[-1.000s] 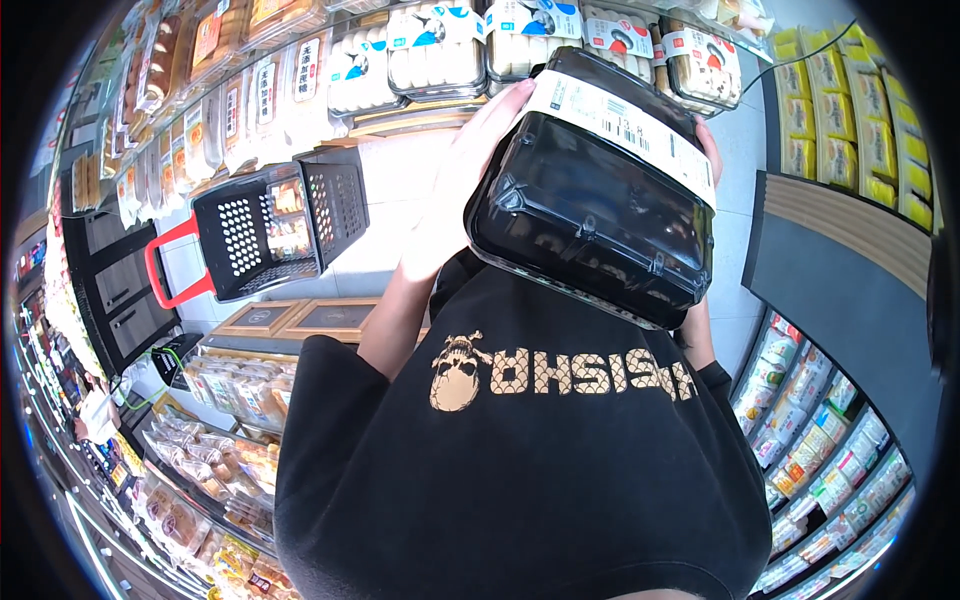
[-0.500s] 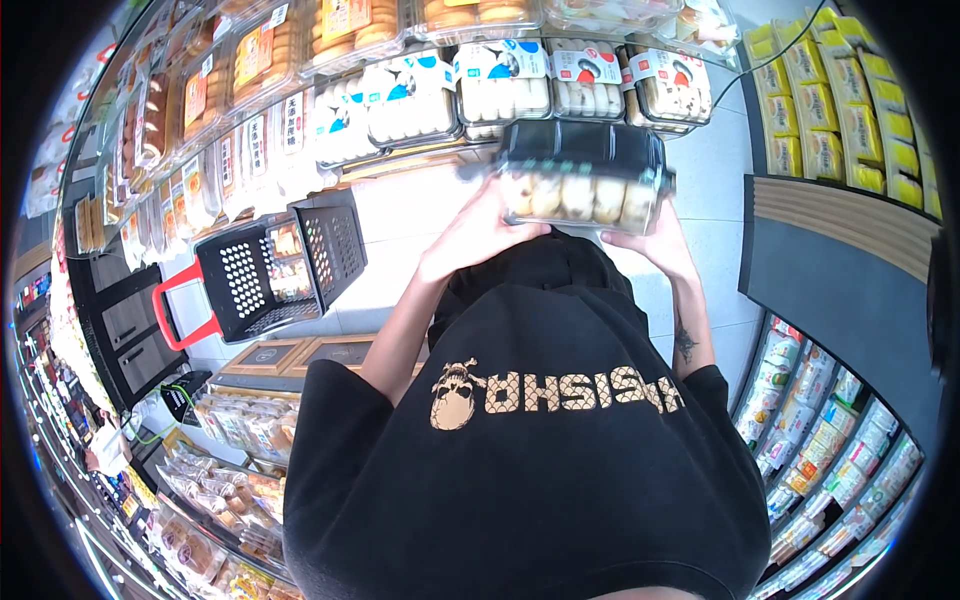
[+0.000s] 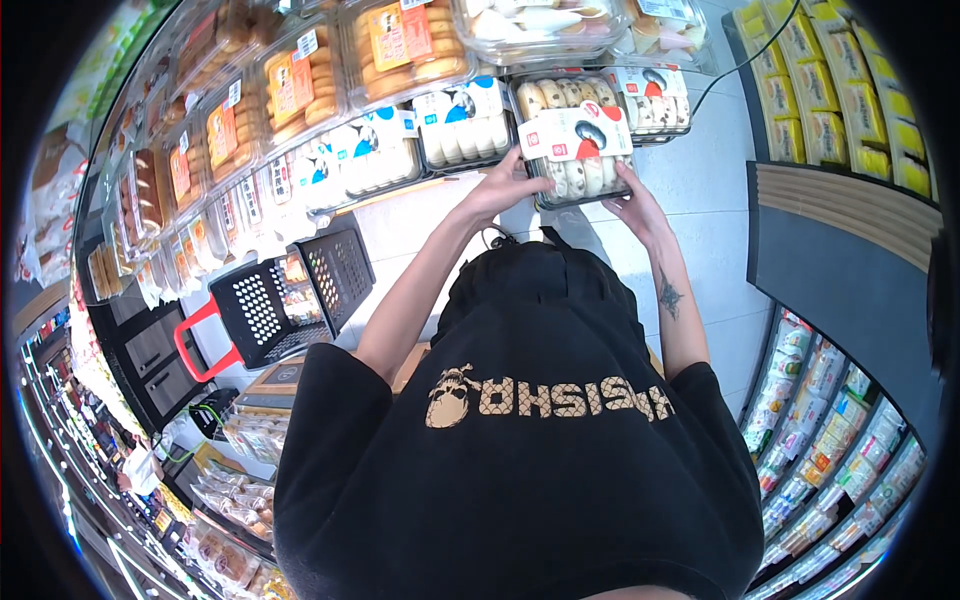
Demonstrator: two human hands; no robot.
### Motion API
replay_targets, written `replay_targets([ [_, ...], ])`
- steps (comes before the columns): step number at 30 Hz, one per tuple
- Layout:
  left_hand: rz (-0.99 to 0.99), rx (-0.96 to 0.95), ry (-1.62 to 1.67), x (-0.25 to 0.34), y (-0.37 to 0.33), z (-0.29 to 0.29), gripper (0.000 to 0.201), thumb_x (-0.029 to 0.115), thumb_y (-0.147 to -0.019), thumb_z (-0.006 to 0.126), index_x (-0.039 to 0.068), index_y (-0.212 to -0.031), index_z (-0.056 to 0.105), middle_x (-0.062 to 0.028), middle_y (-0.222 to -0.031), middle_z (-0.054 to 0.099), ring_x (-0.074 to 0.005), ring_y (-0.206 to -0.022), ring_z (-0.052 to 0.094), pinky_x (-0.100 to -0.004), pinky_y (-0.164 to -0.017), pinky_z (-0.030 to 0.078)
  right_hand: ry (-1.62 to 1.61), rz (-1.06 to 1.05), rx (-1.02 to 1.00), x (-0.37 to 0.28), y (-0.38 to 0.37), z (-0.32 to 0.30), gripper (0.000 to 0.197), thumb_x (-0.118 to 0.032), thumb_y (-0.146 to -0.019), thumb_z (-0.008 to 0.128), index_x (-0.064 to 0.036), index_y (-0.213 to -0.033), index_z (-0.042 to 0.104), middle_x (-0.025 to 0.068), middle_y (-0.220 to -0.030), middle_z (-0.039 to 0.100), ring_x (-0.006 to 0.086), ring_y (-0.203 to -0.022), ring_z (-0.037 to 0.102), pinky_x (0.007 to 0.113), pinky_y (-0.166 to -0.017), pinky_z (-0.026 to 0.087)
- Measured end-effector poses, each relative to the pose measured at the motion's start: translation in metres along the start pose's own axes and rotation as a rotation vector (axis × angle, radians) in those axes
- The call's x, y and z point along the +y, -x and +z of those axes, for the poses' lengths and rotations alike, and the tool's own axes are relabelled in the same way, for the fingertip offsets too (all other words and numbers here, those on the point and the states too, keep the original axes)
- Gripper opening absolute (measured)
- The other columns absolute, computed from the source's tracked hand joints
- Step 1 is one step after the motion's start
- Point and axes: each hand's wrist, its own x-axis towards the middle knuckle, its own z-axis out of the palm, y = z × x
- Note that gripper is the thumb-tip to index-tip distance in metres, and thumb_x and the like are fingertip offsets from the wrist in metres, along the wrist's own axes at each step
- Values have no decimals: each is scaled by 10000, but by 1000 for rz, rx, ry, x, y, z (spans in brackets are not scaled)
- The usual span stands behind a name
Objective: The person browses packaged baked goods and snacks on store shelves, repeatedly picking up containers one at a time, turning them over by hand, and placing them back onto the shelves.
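Observation:
A clear-lidded plastic box of pale speckled pastries [image 3: 585,178] is between my hands at the shelf's front edge, a white, red and black label on its lid. My left hand [image 3: 507,187] grips its left side, thumb on the near corner. At the box's right side my right hand [image 3: 637,205] closes on the edge, fingertips against the lid. Right of it sits a similar box [image 3: 655,105] with a matching label. To its left stand boxes of white pastries with blue labels [image 3: 462,120].
Above, an upper tier holds boxes of round cookies [image 3: 405,45]. A black shopping basket [image 3: 262,315] with a red handle stands on the floor to the left, packaged food inside. Yellow packets [image 3: 828,135] fill a rack at the right, and a thin dark cable [image 3: 750,62] hangs before it.
Both hands have carried the box away from my body to the shelf. Its lid, tilted away before, now faces up with the label in view.

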Motion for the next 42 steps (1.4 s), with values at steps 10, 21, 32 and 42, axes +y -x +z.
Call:
replay_targets([
  [10,-32,206,21,15,-36,6,883,233,-712,633,-45,-1325,61,-210,-1275,308,-244,-1193,311,-328,-997,225,-23,22,-75,-35,-58,9,634,-421,-726,634,-65,-1201,412,84,-1108,448,181,-961,443,301,-846,373],
  [21,-37,343,-200,-3,-44,13,848,265,-697,601,-14,-1336,117,-244,-1340,195,-283,-1262,207,-340,-1024,182,-200,12,35,-20,-78,25,571,-376,-722,655,-38,-1134,449,81,-1044,446,186,-956,443,304,-881,380],
  [32,117,334,-155,-38,-54,14,872,335,-659,609,3,-1331,163,-233,-1343,175,-327,-1256,202,-356,-1008,221,-326,-82,132,-11,-81,32,501,-331,-762,632,-54,-1136,448,64,-1078,433,166,-936,417,290,-884,367],
  [42,204,302,-182,-33,-52,16,685,321,-678,638,89,-1267,377,-262,-1352,151,-353,-1269,177,-360,-1008,220,-270,-148,154,-3,-78,34,472,-349,-795,587,-61,-1141,442,46,-1060,437,154,-915,399,296,-876,364],
])
